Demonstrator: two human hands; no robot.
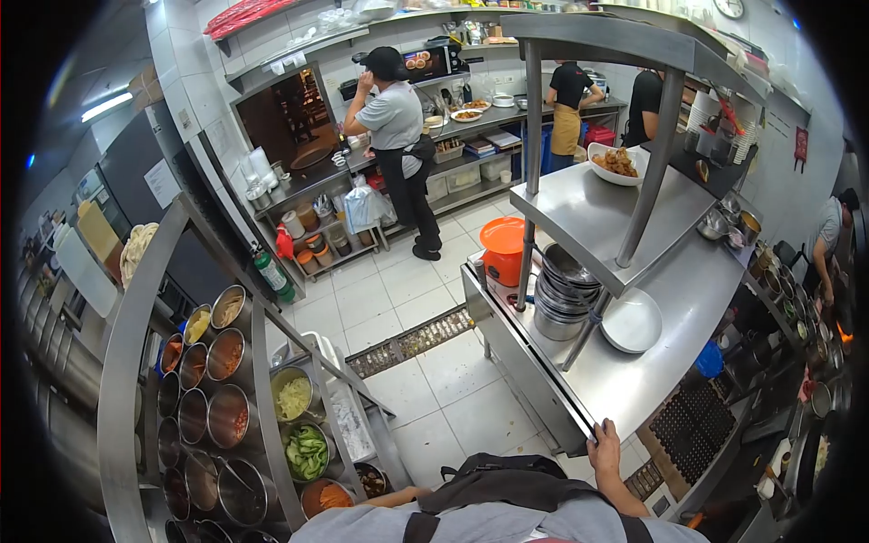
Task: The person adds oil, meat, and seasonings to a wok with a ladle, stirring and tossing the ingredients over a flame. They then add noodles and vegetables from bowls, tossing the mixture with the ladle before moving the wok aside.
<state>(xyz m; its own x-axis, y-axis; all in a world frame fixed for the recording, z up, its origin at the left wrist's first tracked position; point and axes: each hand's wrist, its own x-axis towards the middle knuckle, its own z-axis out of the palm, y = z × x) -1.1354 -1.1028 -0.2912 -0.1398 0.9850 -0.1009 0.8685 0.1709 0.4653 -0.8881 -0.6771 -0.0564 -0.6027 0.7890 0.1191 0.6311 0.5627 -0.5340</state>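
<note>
At the near corner of the steel table [543, 385], my right hand [605, 450] holds the edge, its fingers bent over the rim. My left hand [398, 498] is low beside the slanted rack [264, 362], close to a metal pot of orange shreds [333, 496]; its fingers cannot be made out. Above that pot are one with sliced green vegetables [308, 452] and one with pale shreds [294, 398]. White plates [632, 321] and stacked metal bowls [563, 294] stand on the table. A white bowl of fried food [617, 165] sits on its upper shelf.
A person in a grey shirt [396, 118] stands by the back counter. Two more people [570, 95] are behind the shelf, and another [826, 240] works at the far right. An orange-lidded bucket [503, 249] is beside the table. A floor grate [412, 342] crosses the tiles.
</note>
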